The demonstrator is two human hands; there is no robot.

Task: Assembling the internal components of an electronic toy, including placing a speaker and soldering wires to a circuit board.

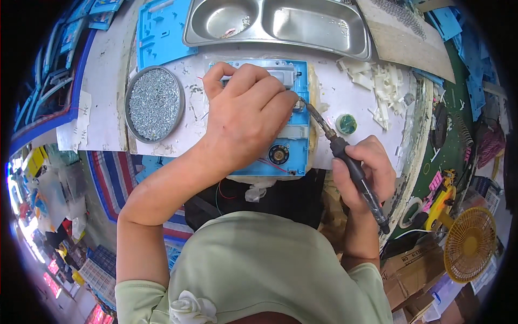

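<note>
A blue plastic housing [300, 162] lies on the work surface in front of me, with a small round speaker [279, 154] and thin wires in its near part. Across its middle rests my left hand [243, 110], thumb and forefinger pinched together close to the housing's right side. Whatever is between those fingers is hidden. My right hand [372, 170] is closed around the black handle of a soldering iron [353, 162]. The iron's metal tip points up and left, right beside my left fingertips over the housing. A small round tub with green contents [346, 124] stands right of the iron's shaft.
A round dish [127, 108] full of small metal pieces stands at left. Behind are a blue plastic panel [162, 32] and a two-compartment steel tray [261, 38]. White plastic parts [380, 81] lie at right; a yellow fan [470, 243] is at the lower right.
</note>
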